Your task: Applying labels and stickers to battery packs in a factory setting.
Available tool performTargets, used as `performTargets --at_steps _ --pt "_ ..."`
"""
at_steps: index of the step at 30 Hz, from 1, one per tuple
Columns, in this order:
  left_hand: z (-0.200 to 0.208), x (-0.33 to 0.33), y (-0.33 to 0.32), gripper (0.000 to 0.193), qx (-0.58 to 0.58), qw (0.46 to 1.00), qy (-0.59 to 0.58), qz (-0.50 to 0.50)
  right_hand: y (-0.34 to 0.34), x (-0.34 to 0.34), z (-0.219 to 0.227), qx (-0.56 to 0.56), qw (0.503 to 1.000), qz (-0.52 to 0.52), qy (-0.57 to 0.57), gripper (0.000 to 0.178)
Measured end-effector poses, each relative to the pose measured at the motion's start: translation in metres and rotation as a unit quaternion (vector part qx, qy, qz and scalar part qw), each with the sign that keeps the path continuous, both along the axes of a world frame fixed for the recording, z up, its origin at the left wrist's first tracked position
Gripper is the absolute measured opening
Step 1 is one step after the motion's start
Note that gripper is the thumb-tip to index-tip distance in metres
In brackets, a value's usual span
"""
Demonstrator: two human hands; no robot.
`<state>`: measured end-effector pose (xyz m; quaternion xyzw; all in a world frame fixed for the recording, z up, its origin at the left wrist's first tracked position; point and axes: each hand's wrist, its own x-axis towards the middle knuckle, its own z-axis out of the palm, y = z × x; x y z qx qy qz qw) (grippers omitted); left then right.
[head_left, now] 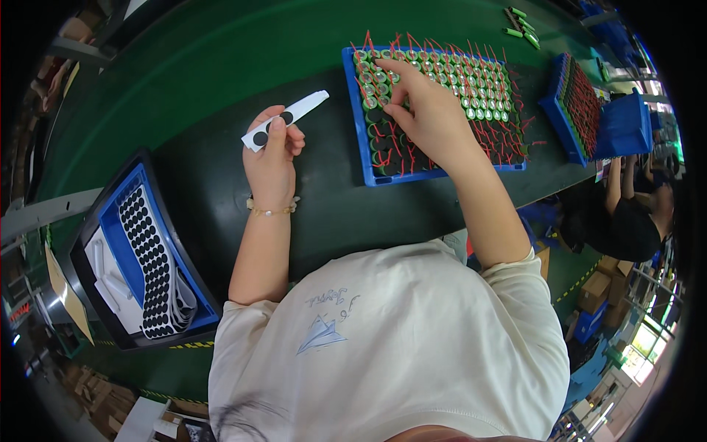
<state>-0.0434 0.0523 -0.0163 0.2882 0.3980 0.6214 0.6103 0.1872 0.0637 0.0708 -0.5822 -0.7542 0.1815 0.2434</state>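
Note:
My left hand is closed on a white backing strip that carries a few round black stickers, its thumb lying across the strip. To the right, a blue tray holds rows of green cylindrical battery cells with red wires sticking up. The far rows show bare metal ends; the nearer rows have black round tops. My right hand is over the tray's left part. Its index finger reaches to a cell in the far left corner, where a dark spot shows at the fingertip. The thumb stands apart from that finger.
At left, a dark bin holds a blue tray with a long sheet of black round stickers. Another tray of wired cells stands at right beside a blue box. Loose green cells lie far right. A co-worker sits at right.

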Motion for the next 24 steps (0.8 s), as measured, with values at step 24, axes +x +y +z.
performTargets --at_steps 24 --pt "-0.001 -0.002 0.000 0.029 -0.008 1.000 -0.002 0.000 -0.009 0.024 -0.007 0.123 0.990 -0.005 -0.073 0.009"
